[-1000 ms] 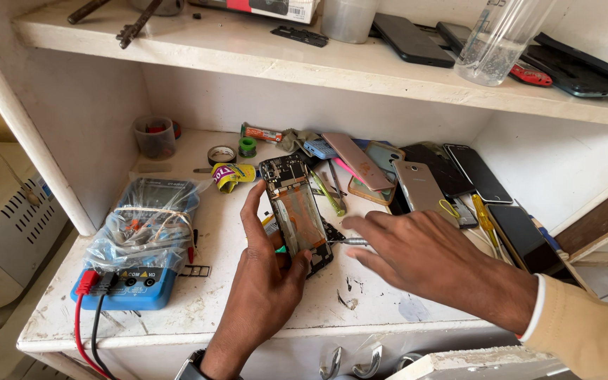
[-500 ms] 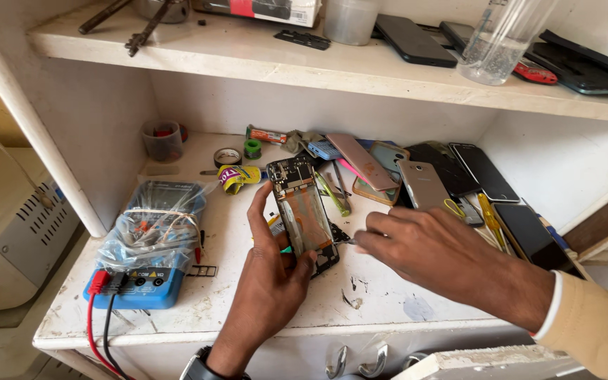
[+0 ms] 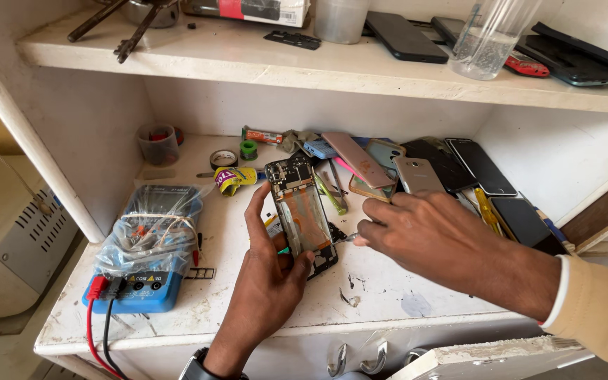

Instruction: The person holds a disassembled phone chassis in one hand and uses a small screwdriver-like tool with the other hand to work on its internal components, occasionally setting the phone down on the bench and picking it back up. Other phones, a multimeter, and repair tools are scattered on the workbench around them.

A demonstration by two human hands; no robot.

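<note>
My left hand [image 3: 265, 288] grips an opened phone [image 3: 298, 207] by its edges, tilted up off the white bench, its circuit board and copper-coloured inner plate facing me. My right hand [image 3: 423, 236] pinches a small metal tool [image 3: 345, 238] whose tip touches the lower right edge of the phone. The tool is mostly hidden by my fingers.
A blue multimeter [image 3: 148, 257] wrapped in plastic, with red and black leads, lies at the left. Several phones and back covers [image 3: 416, 165] are piled at the back right, with tape rolls [image 3: 224, 159] and a small cup [image 3: 157, 143]. An upper shelf [image 3: 318, 63] holds more phones and a clear container.
My right hand has moved a little left and its tool tip now meets the phone's lower edge. My left hand keeps the phone held up, slightly raised.
</note>
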